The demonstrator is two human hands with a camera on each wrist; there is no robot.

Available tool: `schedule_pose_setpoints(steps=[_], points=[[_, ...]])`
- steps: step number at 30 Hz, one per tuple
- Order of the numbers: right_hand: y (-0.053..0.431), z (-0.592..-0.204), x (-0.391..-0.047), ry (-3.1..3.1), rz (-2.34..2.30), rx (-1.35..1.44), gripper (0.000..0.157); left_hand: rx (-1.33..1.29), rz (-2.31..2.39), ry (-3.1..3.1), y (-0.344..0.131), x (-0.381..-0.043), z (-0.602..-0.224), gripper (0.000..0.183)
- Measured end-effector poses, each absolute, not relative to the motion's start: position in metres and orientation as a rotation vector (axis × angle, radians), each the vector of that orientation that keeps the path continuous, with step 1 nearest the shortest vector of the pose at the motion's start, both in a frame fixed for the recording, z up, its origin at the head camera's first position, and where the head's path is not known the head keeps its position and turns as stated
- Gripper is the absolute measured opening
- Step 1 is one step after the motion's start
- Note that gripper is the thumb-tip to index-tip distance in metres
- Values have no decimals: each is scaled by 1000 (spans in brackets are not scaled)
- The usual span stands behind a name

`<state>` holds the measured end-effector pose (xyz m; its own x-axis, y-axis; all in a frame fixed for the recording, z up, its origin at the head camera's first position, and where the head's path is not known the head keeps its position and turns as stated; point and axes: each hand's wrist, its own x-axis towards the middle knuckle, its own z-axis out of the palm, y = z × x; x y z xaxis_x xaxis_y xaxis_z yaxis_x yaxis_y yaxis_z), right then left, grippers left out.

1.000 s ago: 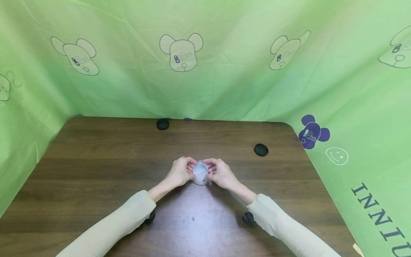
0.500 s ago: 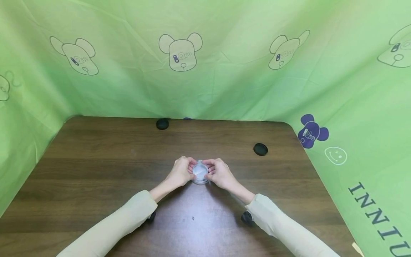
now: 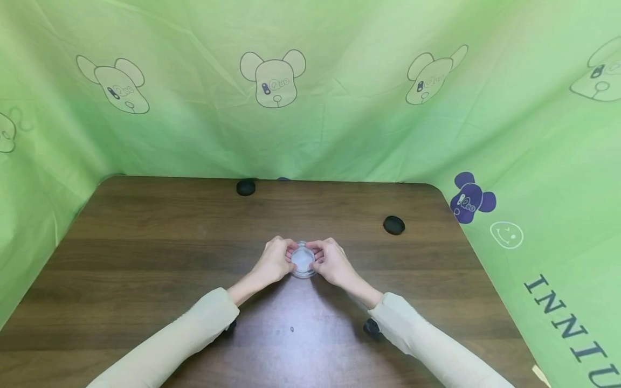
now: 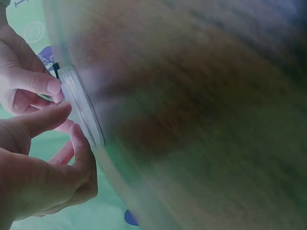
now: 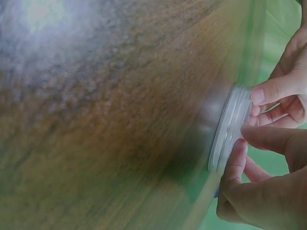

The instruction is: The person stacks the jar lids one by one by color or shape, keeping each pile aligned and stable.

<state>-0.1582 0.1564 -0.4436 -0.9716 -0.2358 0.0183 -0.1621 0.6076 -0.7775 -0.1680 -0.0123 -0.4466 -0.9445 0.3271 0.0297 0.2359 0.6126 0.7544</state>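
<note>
A clear, round, shallow dish (image 3: 303, 260) lies on the brown wooden table, in front of the person. Edge-on in the wrist views, the dish (image 5: 230, 127) shows stacked layers, like one rim over another; whether these are two separate pieces I cannot tell. My left hand (image 3: 275, 260) holds its left side between thumb and curled fingers. From the right, my right hand (image 3: 335, 263) holds the opposite side in the same way. In the left wrist view the near left hand (image 4: 48, 177) has its thumb and a fingertip at the dish's rim.
Two black round discs lie farther back: one (image 3: 246, 187) at the table's rear edge, another (image 3: 394, 225) to the right. A green printed curtain (image 3: 310, 134) encloses the table's (image 3: 145, 231) back and sides. A tiny dark speck (image 3: 292, 329) marks the tabletop near the front.
</note>
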Motion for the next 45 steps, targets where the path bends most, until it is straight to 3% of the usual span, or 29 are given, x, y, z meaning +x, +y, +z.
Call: schedule_pose_setpoints(steps=[45], points=[[161, -447, -160, 2718, -1332, -360, 47, 477, 1412, 2661, -17, -168, -454, 40]])
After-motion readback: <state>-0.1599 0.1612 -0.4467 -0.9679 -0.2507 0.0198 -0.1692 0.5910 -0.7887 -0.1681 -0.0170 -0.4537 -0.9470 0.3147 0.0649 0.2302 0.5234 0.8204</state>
